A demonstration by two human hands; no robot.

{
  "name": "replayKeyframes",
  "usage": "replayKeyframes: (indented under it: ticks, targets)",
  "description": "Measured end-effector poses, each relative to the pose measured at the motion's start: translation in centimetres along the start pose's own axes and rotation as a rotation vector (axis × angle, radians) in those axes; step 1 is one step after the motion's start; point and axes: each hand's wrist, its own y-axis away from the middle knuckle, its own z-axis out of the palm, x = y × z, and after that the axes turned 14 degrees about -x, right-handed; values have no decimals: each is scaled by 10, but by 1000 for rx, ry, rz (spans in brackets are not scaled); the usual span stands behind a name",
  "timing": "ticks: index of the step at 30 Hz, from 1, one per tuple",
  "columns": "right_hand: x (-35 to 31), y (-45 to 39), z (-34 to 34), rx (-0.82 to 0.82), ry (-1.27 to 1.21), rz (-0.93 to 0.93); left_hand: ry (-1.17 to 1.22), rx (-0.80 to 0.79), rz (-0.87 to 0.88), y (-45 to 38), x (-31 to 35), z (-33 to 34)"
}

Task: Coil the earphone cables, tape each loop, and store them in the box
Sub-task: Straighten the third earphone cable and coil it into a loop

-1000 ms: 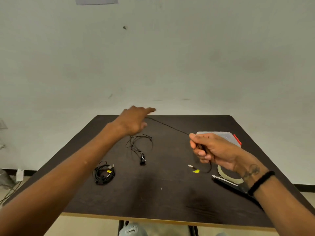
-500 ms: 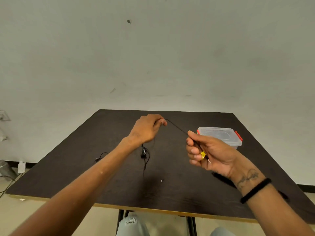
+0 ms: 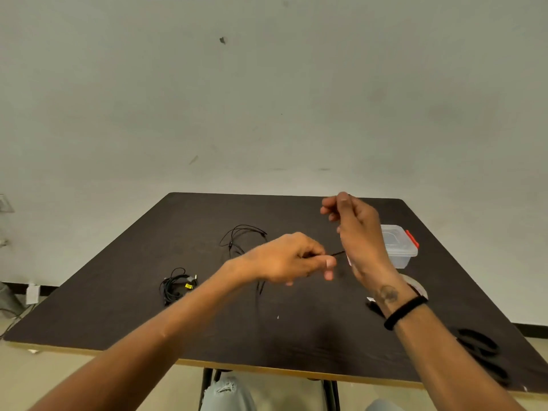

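Observation:
A thin black earphone cable (image 3: 338,253) runs between my two hands above the dark table (image 3: 207,330). My left hand (image 3: 293,258) pinches it at mid-table, and its loose end hangs down beneath that hand. My right hand (image 3: 355,229) is raised upright just right of the left, fingers curled around the cable. A loose black earphone cable (image 3: 243,235) lies on the table behind my left hand. A coiled cable with yellow tape (image 3: 178,287) lies to the left. The clear box with red latches (image 3: 398,247) sits behind my right hand.
A roll of tape (image 3: 418,287) lies on the table by my right wrist, partly hidden. Black scissors (image 3: 480,348) lie near the front right edge. The table's far edge meets a pale wall. My knees show below the front edge.
My left hand moved right and toward me, close to my right hand. My right hand rose and turned upright, taking the cable with it. The view tilted and the coiled cable is in sight again.

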Motion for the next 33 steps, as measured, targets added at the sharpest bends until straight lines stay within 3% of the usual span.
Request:
replayKeyframes:
  ticks: [2, 5, 7, 10, 12, 14, 16, 18, 20, 22, 24, 28, 30, 33]
  targets:
    - [9, 10, -6, -126, 249, -46, 112, 15, -54, 11, 5, -19]
    - [10, 28, -9, -303, 273, 69, 73, 206, -123, 19, -2, -45]
    - [5, 37, -3, -386, 3, 235, 22, 327, -95, 15, -6, -49]
    - [-12, 41, 5, -474, -599, 404, 7, 479, -91, -2, -5, -32]
    - [-26, 36, 8, -462, -891, 336, 14, 480, -111, -14, -6, -13]
    - [-36, 26, 7, -365, -1004, 203, 54, 396, -141, -23, -7, 3]
    - [-35, 12, 0, -258, -899, 72, 28, 305, -158, -26, -4, 16]
    - [-24, 0, -11, -167, -441, -53, -76, 242, -151, -25, 2, 20]
    - [-10, -3, -22, -131, 102, -120, -211, 261, -134, -19, 6, 10]
    - [0, 2, -26, -192, 241, -61, -296, 358, -127, -14, 7, -9]
    - [5, 12, -22, -279, 104, 86, -305, 463, -93, -14, 7, -25]
    - [-10, 29, -4, -398, -595, 390, -203, 580, -43, -33, 4, -27]
    - [-23, 28, -2, -430, -865, 402, 3, 592, -32, -41, -2, -15]
    - [-36, 17, -4, -330, -1010, 246, 233, 528, -87, -47, -10, 5]
